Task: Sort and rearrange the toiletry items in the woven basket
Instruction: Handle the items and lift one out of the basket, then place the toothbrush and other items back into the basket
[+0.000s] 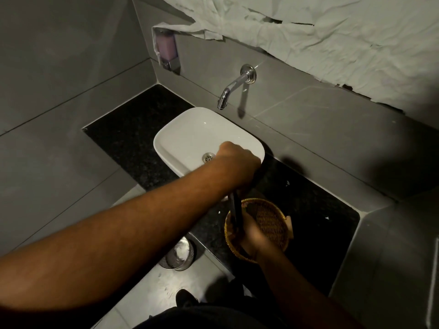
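My left arm reaches long across the picture from the lower left, forearm bare, wrist bent down over the near corner of the white sink (166, 138). My left hand (237, 160) is balled into a fist, knuckles up, its grip pressed together around the top of a thin dark item (236, 210). That item hangs down from the fist towards the woven basket (273, 210); it is too dark and blurred for me to tell what it is.

My right arm comes up from the bottom right, and my right hand (253, 233) sits inside the basket at its near left side, palm turned down. Its fingers curl around the lower part of the same dark item, so that grip is also closed on it, though motion blur hides the fingertips.

The basket stands on the black speckled surface (320, 210), just to the right of the sink and near the front edge. The far half of its woven bottom shows bare; my hand covers the rest.

A chrome tap (234, 87) sticks out of the grey tiled wall above the sink, and a soap dispenser (166, 48) hangs on the wall to its left. A small metal bin (178, 255) stands on the floor below the surface's edge.
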`<state>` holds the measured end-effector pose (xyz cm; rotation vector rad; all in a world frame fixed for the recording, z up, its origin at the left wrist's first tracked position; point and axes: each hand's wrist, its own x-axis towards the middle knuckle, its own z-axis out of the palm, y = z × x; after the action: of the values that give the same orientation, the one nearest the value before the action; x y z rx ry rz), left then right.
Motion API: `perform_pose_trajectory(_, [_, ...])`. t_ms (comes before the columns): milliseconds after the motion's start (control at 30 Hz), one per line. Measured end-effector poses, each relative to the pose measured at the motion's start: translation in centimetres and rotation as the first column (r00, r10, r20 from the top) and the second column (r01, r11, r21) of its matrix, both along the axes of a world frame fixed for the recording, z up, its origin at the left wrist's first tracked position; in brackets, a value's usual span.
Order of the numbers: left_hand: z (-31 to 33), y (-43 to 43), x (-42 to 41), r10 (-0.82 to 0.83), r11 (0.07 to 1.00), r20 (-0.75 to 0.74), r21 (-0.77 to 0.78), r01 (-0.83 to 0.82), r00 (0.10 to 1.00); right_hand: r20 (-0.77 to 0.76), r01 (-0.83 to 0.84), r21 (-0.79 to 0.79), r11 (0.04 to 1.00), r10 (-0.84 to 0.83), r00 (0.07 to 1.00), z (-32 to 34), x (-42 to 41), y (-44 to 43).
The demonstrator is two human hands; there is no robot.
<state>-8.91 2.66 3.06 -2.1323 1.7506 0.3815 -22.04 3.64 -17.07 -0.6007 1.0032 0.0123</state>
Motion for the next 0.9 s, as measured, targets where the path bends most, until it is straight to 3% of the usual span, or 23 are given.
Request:
perform_pose_trajectory(67, [0.3, 0.4, 1.5, 0.099, 0.965, -0.216, -0.218, -0.147, 0.971, 0.025, 0.096, 0.102, 0.99, -0.099, 0.995, -0.3, -0.3, -0.3])
perform_pose_trajectory(100, [-0.1, 0.9, 2.0, 0.134, 0.918, -0.411, -0.291, -0.269, 0.902, 0.038, 0.132, 0.139, 0.981, -0.138, 0.99, -0.3, -0.2, -0.5])
perform_pose_trajectory(167, [-1.9, 2.1, 2.4, 0.134, 0.829, -0.772, -0.255, -0.497, 0.621, 0.066, 0.161, 0.169, 0.972, -0.174, 0.982, 0.2, 0.4, -0.9])
perform_pose_trajectory(200, [-3.0, 2.9, 2.1, 0.108, 0.786, -0.882, -0.208, -0.583, 0.46, 0.079, 0.158, 0.157, 0.975, -0.172, 0.982, 0.6, 0.8, -1.0])
perform_pose_trajectory(267, [-5.0, 4.1, 1.4, 0.064, 0.743, -0.948, -0.163, -0.649, 0.311, 0.113, 0.133, 0.117, 0.984, -0.146, 0.983, 1.1, 1.5, -1.3])
perform_pose_trajectory(467, [-5.7, 5.6, 0.9, -0.04, 0.633, -0.943, -0.279, -0.722, 0.33, 0.191, 0.096, 0.092, 0.991, -0.112, 0.975, 1.1, 1.2, -1.5])
perform_pose_trajectory(633, [-4.9, 6.7, 0.4, -0.036, 0.643, -0.835, -0.441, -0.627, 0.55, 0.192, 0.081, 0.112, 0.99, -0.102, 0.976, 1.2, 0.9, -1.0])
perform_pose_trajectory(733, [-5.1, 7.1, 0.4, 0.022, 0.643, -0.853, -0.388, -0.661, 0.522, 0.127, 0.095, 0.096, 0.991, -0.107, 0.986, 0.7, 0.8, -0.4])
perform_pose_trajectory(900, [-5.0, 8.3, 1.5, -0.061, 0.539, -0.938, -0.32, -0.779, 0.342, 0.071, -0.078, -0.012, 0.997, 0.079, 0.994, 0.5, 0.3, 0.2])
